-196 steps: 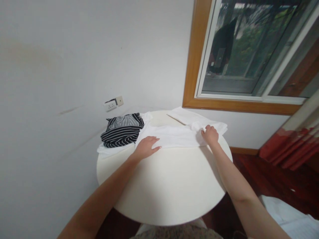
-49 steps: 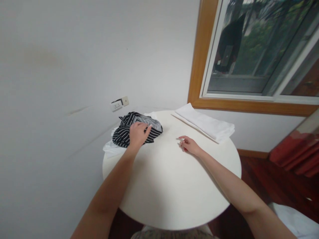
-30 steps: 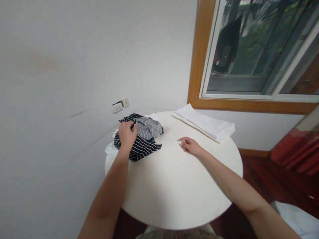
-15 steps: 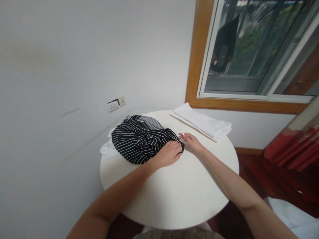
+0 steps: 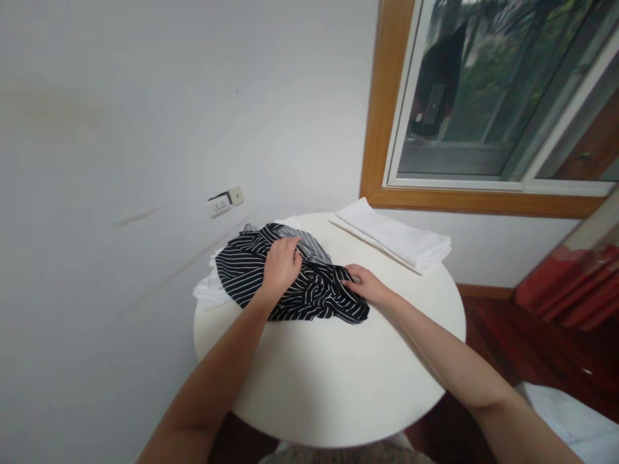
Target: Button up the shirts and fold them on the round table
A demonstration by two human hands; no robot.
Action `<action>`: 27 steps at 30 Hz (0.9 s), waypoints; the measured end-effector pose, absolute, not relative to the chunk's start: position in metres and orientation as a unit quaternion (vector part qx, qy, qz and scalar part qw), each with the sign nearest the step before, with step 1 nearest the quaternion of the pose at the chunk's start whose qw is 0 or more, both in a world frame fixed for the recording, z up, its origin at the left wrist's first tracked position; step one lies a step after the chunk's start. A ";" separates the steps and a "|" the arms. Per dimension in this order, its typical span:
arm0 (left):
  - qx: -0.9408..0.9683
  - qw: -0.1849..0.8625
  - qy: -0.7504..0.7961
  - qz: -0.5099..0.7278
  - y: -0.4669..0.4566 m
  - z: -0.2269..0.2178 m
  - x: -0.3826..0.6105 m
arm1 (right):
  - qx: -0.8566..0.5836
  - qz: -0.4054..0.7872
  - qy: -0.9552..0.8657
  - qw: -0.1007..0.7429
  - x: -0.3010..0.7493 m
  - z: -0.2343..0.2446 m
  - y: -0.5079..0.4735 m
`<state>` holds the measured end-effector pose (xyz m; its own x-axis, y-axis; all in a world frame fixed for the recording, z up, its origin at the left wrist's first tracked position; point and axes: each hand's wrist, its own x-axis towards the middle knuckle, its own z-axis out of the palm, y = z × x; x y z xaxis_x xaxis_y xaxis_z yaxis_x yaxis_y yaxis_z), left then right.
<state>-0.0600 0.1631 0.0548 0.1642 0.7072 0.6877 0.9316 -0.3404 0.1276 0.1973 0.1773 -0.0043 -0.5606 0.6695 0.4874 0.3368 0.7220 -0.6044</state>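
Observation:
A crumpled black garment (image 5: 244,270) with thin white stripes lies on the round white table (image 5: 333,380); its paler inner side shows near the top. Over the middle of the cloth is my left hand (image 5: 282,264), its fingers partly stretched and the thumb apart from them. My right hand (image 5: 366,285) pinches the garment at its right end, with the fingertips partly hidden by folds. White cloth (image 5: 211,290) sticks out from under the striped one on the left.
A folded white cloth (image 5: 394,233) lies at the table's back right edge. White wall (image 5: 120,129) with a socket (image 5: 218,205) borders the left and back. A wood-framed window (image 5: 464,198) and a red curtain (image 5: 565,283) are on the right. More white fabric (image 5: 570,419) sits lower right.
My left hand has left the garment's right end and moved left and away from me, onto its middle. My right hand has taken hold of the right end, which now spreads nearer to me.

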 end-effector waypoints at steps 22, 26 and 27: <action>-0.906 -0.205 -0.268 -0.257 0.153 0.040 -0.035 | -0.440 0.225 -0.764 0.414 0.225 -0.021 0.207; -0.921 -0.288 -0.182 -0.187 0.131 0.048 -0.016 | -0.409 0.153 -0.797 0.417 0.229 -0.020 0.209; -0.921 -0.304 -0.169 -0.175 0.128 0.051 -0.014 | -0.399 0.143 -0.807 0.411 0.230 -0.017 0.207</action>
<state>-0.0139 0.1283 0.0506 0.8817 0.4172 0.2202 0.2040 -0.7580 0.6196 0.2298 0.2068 -0.0174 -0.3430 0.7614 0.5501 0.5267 0.6408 -0.5585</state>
